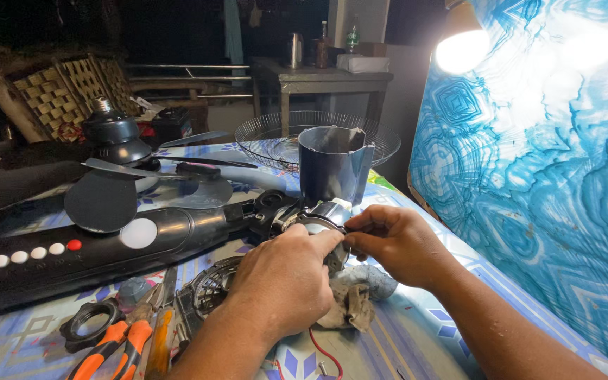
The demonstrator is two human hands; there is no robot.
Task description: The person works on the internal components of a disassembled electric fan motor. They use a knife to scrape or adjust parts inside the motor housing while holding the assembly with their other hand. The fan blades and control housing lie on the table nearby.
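Both hands — left hand (283, 278), right hand (392, 243) — close their fingers on the fan motor (318, 214), mostly hiding it.

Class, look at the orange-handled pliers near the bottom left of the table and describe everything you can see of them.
The pliers lie flat on the patterned tablecloth, handles pointing toward the bottom edge, where they are cut off. The grips are orange with black, apparently plastic or rubber. The head points toward a black ring and seems to touch it. A yellow-handled tool lies just beside them. Neither hand touches them.
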